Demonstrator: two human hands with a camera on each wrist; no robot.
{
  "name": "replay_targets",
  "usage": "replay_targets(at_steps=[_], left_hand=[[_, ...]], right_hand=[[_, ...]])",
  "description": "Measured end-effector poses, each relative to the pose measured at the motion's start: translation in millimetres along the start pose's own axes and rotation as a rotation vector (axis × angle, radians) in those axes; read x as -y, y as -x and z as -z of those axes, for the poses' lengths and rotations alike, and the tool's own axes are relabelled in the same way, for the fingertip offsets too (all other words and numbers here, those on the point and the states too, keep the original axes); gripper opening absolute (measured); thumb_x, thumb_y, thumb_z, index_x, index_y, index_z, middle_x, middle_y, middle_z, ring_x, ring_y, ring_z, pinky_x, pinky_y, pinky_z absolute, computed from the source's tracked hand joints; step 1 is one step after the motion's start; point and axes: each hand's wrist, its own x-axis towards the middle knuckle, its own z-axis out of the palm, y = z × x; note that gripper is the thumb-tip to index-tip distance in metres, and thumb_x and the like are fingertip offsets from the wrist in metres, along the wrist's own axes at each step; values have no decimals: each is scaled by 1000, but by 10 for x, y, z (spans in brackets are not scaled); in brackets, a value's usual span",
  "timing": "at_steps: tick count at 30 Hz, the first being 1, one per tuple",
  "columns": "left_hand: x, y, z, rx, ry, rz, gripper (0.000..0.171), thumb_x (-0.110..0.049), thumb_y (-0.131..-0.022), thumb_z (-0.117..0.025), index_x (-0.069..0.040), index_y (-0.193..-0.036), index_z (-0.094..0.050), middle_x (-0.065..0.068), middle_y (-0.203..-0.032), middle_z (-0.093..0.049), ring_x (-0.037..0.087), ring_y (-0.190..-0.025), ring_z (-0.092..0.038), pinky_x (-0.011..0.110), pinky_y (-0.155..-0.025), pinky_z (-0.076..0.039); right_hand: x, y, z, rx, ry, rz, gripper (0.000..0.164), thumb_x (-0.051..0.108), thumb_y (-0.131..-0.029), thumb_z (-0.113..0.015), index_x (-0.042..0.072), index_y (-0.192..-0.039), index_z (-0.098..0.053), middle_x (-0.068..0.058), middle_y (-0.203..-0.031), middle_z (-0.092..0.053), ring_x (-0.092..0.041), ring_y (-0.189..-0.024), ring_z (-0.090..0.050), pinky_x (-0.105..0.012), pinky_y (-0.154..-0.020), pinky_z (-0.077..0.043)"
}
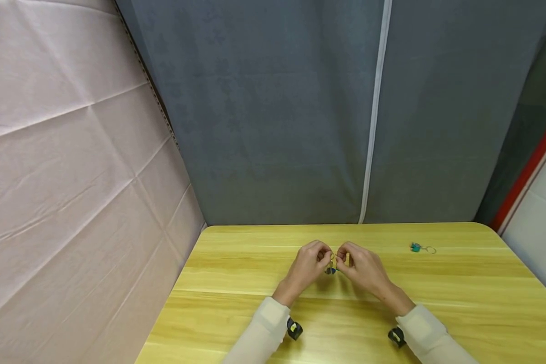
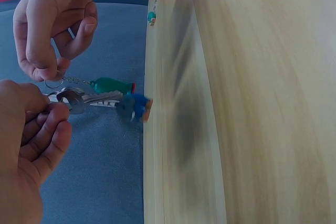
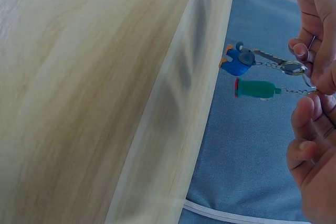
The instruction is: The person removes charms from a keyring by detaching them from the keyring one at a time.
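Note:
My left hand (image 1: 306, 265) pinches a ring of metal keys (image 2: 100, 98) between thumb and fingertips, held above the table. From that ring hangs a small blue figure charm (image 3: 237, 64) with a grey head and orange feet. Facing it, my right hand (image 1: 365, 267) pinches a thin ring (image 2: 53, 83), whose short chain carries a green bottle-shaped charm (image 3: 256, 88) with a red end. Both sets of fingertips nearly meet, and the two charms dangle side by side. Whether the two rings are linked is hidden by the fingers.
Another keychain, with a teal charm (image 1: 416, 247) and a ring, lies far right on the wooden table (image 1: 236, 303). A grey curtain (image 1: 273, 126) hangs behind the table's back edge, and a pale cloth wall (image 1: 73, 177) stands at the left.

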Motion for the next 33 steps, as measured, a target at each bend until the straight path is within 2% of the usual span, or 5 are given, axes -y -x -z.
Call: replay_targets(at_steps=[8,18,33], left_hand=[[1,8,0,-8,13,-14,8,-5,-104,-67,-5,-102,-74,4,-95,-74,6,-78,-66,5,-71,-51],[-11,4,13,21,27,24,9,-8,-106,-66,-5,-104,-74,4,-98,-74,8,-81,-68,5,-73,-51],[3,0,22,10,35,41,9,-8,-105,-67,-6,-102,-75,3,-95,-74,5,-80,-67,5,-72,-51]], right_hand=[[-54,-4,19,7,19,-18,18,4,-81,-75,18,-85,-64,3,-76,-64,6,-60,-43,-18,-51,-39],[-155,-29,77,-21,33,8,19,2,-81,-74,17,-84,-62,8,-74,-59,7,-59,-39,-17,-50,-37],[-266,-72,206,-46,96,18,20,3,-81,-75,18,-84,-63,10,-75,-59,6,-61,-40,-17,-51,-36]])
